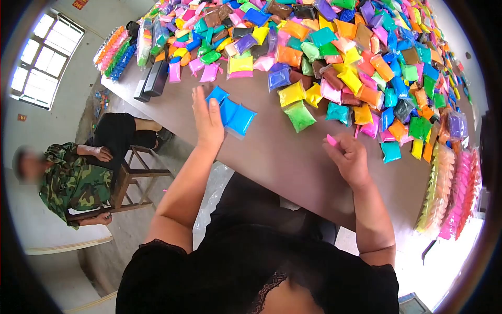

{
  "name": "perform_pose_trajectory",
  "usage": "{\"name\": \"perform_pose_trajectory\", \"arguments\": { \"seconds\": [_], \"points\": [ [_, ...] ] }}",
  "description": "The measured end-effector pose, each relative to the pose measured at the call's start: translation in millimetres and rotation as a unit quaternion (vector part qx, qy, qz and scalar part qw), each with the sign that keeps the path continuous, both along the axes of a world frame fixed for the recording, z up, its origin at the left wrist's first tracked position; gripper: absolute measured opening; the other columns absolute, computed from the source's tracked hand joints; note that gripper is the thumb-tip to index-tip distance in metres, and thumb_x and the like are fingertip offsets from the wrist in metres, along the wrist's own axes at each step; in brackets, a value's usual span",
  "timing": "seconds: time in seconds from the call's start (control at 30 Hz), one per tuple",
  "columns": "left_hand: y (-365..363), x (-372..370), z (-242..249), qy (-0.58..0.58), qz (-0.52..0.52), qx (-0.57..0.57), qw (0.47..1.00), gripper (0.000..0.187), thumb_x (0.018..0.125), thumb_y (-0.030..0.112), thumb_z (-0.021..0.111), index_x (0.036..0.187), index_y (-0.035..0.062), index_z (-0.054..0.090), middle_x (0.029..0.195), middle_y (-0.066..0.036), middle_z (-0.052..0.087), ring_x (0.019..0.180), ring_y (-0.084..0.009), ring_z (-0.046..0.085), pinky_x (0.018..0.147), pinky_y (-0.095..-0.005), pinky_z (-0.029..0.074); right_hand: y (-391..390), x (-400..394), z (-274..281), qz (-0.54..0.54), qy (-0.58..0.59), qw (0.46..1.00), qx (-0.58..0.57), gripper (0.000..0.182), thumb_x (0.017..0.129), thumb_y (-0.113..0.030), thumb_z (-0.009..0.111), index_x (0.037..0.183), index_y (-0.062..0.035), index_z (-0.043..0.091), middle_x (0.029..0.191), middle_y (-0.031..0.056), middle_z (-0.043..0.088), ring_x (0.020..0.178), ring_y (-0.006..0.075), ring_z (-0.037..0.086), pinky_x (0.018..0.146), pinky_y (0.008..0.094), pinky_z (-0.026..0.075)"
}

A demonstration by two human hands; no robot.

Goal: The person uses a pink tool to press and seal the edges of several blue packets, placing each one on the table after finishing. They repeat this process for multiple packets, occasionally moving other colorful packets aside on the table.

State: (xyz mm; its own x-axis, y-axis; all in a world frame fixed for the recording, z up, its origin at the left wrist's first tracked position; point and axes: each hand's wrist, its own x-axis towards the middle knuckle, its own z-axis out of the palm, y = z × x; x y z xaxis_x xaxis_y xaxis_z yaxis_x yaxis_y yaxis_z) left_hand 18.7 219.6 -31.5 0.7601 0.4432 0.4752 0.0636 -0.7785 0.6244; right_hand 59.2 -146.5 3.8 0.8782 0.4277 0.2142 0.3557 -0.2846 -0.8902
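My left hand stands on its edge on the table, fingers stretched out and thumb up. Right beside its palm lie a few flat blue packets in clear film, partly overlapping, and the thumb reaches over their near edge. My right hand is closed above the table, thumb against curled fingers. A small bright pink piece sticks out at its fingertips; its exact kind cannot be made out. Ahead of this hand lie a green packet and a teal packet.
A large heap of colourful packets covers the far side of the brown table. Packet strips hang at the right edge, more strips at far left. Black boxes stand near the left edge. A person sits left.
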Motion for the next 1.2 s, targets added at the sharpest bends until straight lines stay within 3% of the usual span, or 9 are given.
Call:
{"name": "perform_pose_trajectory", "arguments": {
  "seconds": [0.07,0.2,0.4,0.47,0.53,0.63,0.73,0.8,1.2],
  "points": [
    [-17.8,2.0,10.8,0.103,0.029,0.133,0.985,0.066,0.099,0.042,0.046,0.148,0.0009,0.032,0.155,-0.026,0.027,0.145,-0.0419,0.021,0.117,-0.0561,0.015,-0.4,-1.1,4.5,0.010,-0.015,0.999,-0.027,0.012,0.083,-0.005,0.074,0.091,-0.0001,0.068,0.077,0.0064,0.060,0.067,0.0154,0.055,0.061,0.0279,0.045],
    [-22.7,5.0,11.7,0.203,-0.013,0.198,0.959,0.063,0.100,0.045,0.042,0.146,0.0026,0.039,0.156,-0.026,0.025,0.146,-0.0420,0.020,0.117,-0.0555,0.018,-1.8,-0.6,-2.5,0.012,-0.048,0.999,-0.022,0.012,0.083,-0.005,0.074,0.092,-0.0002,0.068,0.078,0.0069,0.060,0.067,0.0161,0.056,0.061,0.0281,0.045],
    [17.8,7.0,20.2,0.097,-0.070,0.038,0.992,0.052,0.098,0.033,0.050,0.141,0.0029,0.045,0.147,-0.022,0.042,0.139,-0.0378,0.036,0.114,-0.0587,0.021,-2.7,0.3,-2.2,-0.003,-0.051,0.998,-0.025,0.011,0.082,-0.005,0.075,0.091,-0.0018,0.069,0.078,0.0070,0.061,0.067,0.0169,0.057,0.061,0.0281,0.045],
    [57.3,22.4,28.2,0.019,-0.038,0.224,0.974,0.042,0.096,0.021,0.054,0.133,0.0026,0.052,0.135,-0.019,0.055,0.128,-0.0381,0.049,0.109,-0.0547,0.033,-2.4,1.6,-5.8,-0.016,-0.072,0.997,-0.022,0.011,0.081,-0.005,0.075,0.090,-0.0026,0.069,0.078,0.0053,0.061,0.066,0.0148,0.057,0.059,0.0268,0.044],
    [86.6,42.1,59.1,0.065,-0.001,0.128,0.990,0.034,0.093,0.013,0.054,0.125,0.0007,0.057,0.122,-0.019,0.062,0.117,-0.0395,0.057,0.101,-0.0479,0.044,-1.3,2.3,-6.1,-0.017,-0.063,0.998,-0.016,0.012,0.080,-0.004,0.076,0.090,-0.0028,0.069,0.078,0.0045,0.061,0.065,0.0134,0.056,0.058,0.0260,0.044],
    [174.9,80.0,36.9,-0.006,0.038,0.253,0.967,0.030,0.093,0.013,0.053,0.118,-0.0007,0.061,0.111,-0.021,0.066,0.107,-0.0398,0.061,0.092,-0.0444,0.048,-2.0,3.5,-4.4,-0.024,-0.037,0.999,-0.013,0.012,0.079,-0.003,0.076,0.090,-0.0030,0.070,0.077,0.0034,0.061,0.063,0.0111,0.054,0.055,0.0248,0.042],
    [197.5,108.7,40.8,0.168,0.121,0.201,0.957,0.035,0.091,0.019,0.056,0.120,-0.0005,0.060,0.113,-0.023,0.065,0.109,-0.0401,0.061,0.094,-0.0462,0.048,-4.4,6.2,-7.1,-0.021,-0.015,1.000,-0.011,0.013,0.079,-0.001,0.076,0.090,-0.0026,0.070,0.076,0.0034,0.060,0.062,0.0103,0.053,0.054,0.0245,0.041],
    [202.4,124.3,38.5,0.341,0.179,0.213,0.898,0.042,0.090,0.026,0.059,0.124,0.0007,0.058,0.116,-0.023,0.064,0.111,-0.0389,0.060,0.095,-0.0449,0.048,-4.5,7.1,-7.4,-0.017,-0.009,1.000,-0.007,0.013,0.078,-0.001,0.076,0.089,-0.0022,0.069,0.076,0.0037,0.060,0.061,0.0106,0.052,0.054,0.0246,0.040],
    [213.0,149.7,52.8,0.414,0.200,0.169,0.872,0.044,0.087,0.028,0.063,0.121,-0.0004,0.061,0.128,-0.025,0.058,0.119,-0.0366,0.058,0.099,-0.0430,0.048,0.8,8.6,3.7,0.005,-0.026,1.000,-0.015,0.014,0.076,0.004,0.075,0.088,-0.0014,0.069,0.076,0.0067,0.062,0.066,0.0172,0.058,0.058,0.0276,0.045]
  ]
}}
